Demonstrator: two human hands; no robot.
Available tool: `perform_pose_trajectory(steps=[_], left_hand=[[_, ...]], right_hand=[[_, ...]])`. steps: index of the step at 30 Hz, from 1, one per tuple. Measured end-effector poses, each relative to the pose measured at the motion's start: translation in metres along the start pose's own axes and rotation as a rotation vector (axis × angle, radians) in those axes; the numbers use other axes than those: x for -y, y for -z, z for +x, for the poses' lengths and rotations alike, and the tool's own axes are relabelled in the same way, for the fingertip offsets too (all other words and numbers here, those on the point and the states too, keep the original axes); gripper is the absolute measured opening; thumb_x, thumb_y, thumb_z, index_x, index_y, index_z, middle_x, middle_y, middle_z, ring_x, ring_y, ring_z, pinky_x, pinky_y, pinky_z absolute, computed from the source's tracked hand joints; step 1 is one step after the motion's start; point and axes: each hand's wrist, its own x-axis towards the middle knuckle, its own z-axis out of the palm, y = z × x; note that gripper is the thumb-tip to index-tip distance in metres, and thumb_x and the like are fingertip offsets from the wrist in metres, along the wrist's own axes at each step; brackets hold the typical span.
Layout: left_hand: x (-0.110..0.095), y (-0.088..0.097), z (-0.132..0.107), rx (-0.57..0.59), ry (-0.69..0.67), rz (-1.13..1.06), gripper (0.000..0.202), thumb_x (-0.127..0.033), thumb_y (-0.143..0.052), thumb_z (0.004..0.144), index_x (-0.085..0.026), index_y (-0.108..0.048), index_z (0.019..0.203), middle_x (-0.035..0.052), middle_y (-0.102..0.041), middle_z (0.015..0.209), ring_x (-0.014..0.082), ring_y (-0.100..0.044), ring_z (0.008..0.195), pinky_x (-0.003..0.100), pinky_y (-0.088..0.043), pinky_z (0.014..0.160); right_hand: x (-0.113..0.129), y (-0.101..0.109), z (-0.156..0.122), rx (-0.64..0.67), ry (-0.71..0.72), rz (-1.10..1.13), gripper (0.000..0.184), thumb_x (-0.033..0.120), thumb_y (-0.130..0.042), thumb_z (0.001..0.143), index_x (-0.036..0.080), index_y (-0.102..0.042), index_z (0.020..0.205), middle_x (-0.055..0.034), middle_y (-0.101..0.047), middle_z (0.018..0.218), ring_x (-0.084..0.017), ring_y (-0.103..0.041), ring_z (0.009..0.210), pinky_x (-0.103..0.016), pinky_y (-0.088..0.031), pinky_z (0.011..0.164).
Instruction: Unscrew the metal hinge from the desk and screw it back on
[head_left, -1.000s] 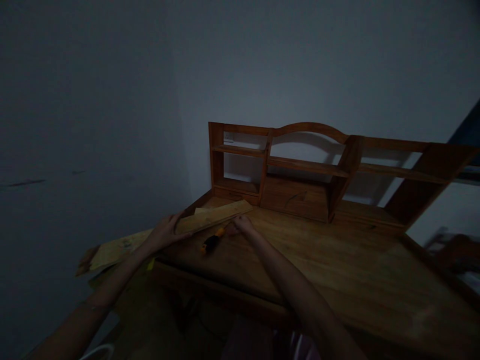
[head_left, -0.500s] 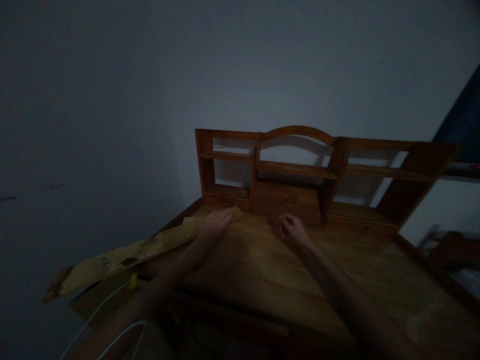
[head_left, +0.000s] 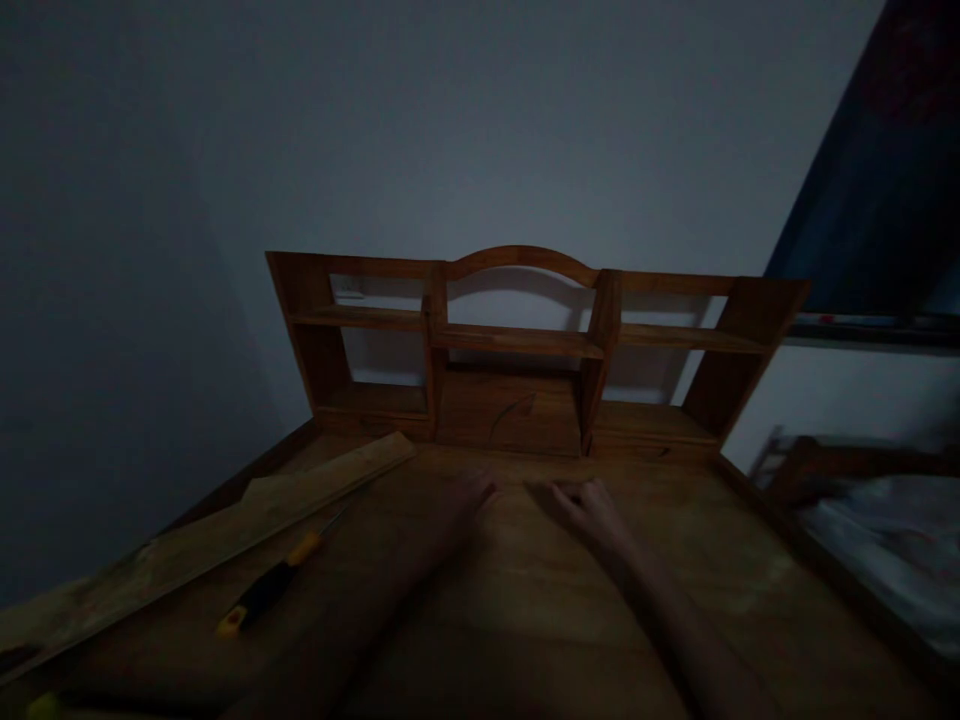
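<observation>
My left hand (head_left: 471,502) hovers over or rests on the wooden desk top (head_left: 517,590), right of a long pale board; motion blurs its fingers. To its right, my right hand (head_left: 594,512) is closed, thumb and fingers drawn together low over the desk. Whatever they may hold is too dark to make out. The board (head_left: 300,510), rough and stained toward its near end, slants along the desk's left side. Beside it lies a screwdriver (head_left: 274,583) with a yellow and black handle, its shaft pointing to the board. Neither hand touches these two.
A wooden shelf unit (head_left: 517,343) with an arched middle stands at the back of the desk against a pale wall (head_left: 480,130). A dark curtain (head_left: 877,200) hangs at the right, above bedding (head_left: 892,540). A small yellow object (head_left: 43,706) shows at the lower left.
My left hand has left the board and moved right and nearer, toward my right hand. The view has turned right, and the screwdriver now shows. My right hand remains closed.
</observation>
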Motion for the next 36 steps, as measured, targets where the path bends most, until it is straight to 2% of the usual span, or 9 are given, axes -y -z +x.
perform_pose_trajectory(steps=[2,4,8,16,20,24,28,31,36], left_hand=[[-0.003,0.003,-0.006,0.023,0.005,-0.052,0.018,-0.027,-0.05,0.1,-0.021,-0.066,0.093,0.008,-0.07,0.1,0.0212,-0.066,0.094,0.036,-0.056,0.087],[-0.005,0.006,-0.009,0.051,0.012,-0.114,0.02,-0.027,-0.049,0.101,-0.021,-0.067,0.094,0.0067,-0.07,0.101,0.0207,-0.066,0.096,0.036,-0.056,0.089],[-0.008,0.007,-0.01,0.01,-0.017,-0.169,0.024,-0.03,-0.045,0.103,-0.022,-0.067,0.098,0.006,-0.07,0.103,0.0205,-0.065,0.097,0.038,-0.057,0.09],[-0.014,0.018,-0.005,0.066,-0.072,-0.136,0.026,-0.029,-0.044,0.103,-0.021,-0.068,0.099,0.0069,-0.07,0.103,0.0206,-0.065,0.097,0.036,-0.056,0.09],[-0.009,0.019,-0.004,0.088,-0.083,-0.143,0.024,-0.027,-0.045,0.102,-0.021,-0.068,0.1,0.0069,-0.07,0.105,0.0207,-0.064,0.098,0.036,-0.053,0.091],[-0.003,0.011,-0.004,0.092,-0.092,-0.213,0.021,-0.032,-0.051,0.102,-0.02,-0.067,0.099,0.0069,-0.068,0.102,0.0199,-0.064,0.096,0.035,-0.052,0.089],[-0.005,0.006,-0.005,0.111,-0.101,-0.29,0.023,-0.039,-0.056,0.1,-0.02,-0.069,0.096,0.0071,-0.069,0.098,0.0209,-0.064,0.095,0.035,-0.051,0.086],[-0.007,0.005,-0.005,0.128,-0.109,-0.296,0.028,-0.043,-0.057,0.1,-0.019,-0.069,0.092,0.0074,-0.069,0.095,0.0217,-0.063,0.094,0.035,-0.05,0.086],[-0.003,0.007,-0.005,0.172,-0.126,-0.27,0.036,-0.051,-0.057,0.098,-0.019,-0.068,0.087,0.0074,-0.067,0.09,0.0211,-0.062,0.088,0.034,-0.049,0.078]], right_hand=[[0.007,0.001,-0.001,0.036,0.05,-0.066,0.06,0.053,-0.034,0.105,0.021,-0.08,0.084,-0.0067,-0.078,0.08,-0.016,-0.069,0.066,-0.026,-0.036,0.059],[0.013,0.0,-0.002,0.062,0.082,-0.16,0.064,0.052,-0.03,0.107,0.02,-0.079,0.079,-0.0088,-0.078,0.077,-0.017,-0.069,0.063,-0.029,-0.033,0.06],[0.019,-0.006,-0.004,0.16,0.105,-0.296,0.061,0.042,-0.033,0.107,0.018,-0.077,0.073,-0.0131,-0.076,0.075,-0.018,-0.067,0.062,-0.032,-0.032,0.061],[0.018,-0.008,-0.008,0.172,0.161,-0.242,0.043,0.032,-0.046,0.1,0.018,-0.067,0.064,-0.0094,-0.072,0.069,-0.016,-0.06,0.059,-0.033,-0.025,0.059],[0.019,-0.011,-0.008,0.17,0.206,-0.11,0.034,0.029,-0.048,0.098,0.019,-0.067,0.072,-0.0048,-0.073,0.074,-0.015,-0.061,0.061,-0.03,-0.026,0.06],[0.026,-0.015,-0.009,0.162,0.213,-0.072,0.044,0.043,-0.039,0.105,0.021,-0.069,0.08,-0.0058,-0.074,0.078,-0.018,-0.066,0.067,-0.03,-0.03,0.062],[0.035,-0.025,-0.01,0.121,0.197,-0.068,0.04,0.054,-0.043,0.104,0.024,-0.066,0.114,-0.007,-0.076,0.088,-0.023,-0.07,0.076,-0.03,-0.035,0.064],[0.039,-0.037,-0.009,0.15,0.242,-0.109,0.041,0.051,-0.039,0.106,0.025,-0.062,0.127,-0.0092,-0.077,0.096,-0.025,-0.072,0.079,-0.031,-0.039,0.067],[0.037,-0.048,-0.009,0.184,0.284,-0.085,0.038,0.047,-0.04,0.106,0.026,-0.063,0.128,-0.0088,-0.077,0.098,-0.025,-0.071,0.081,-0.032,-0.043,0.071]])
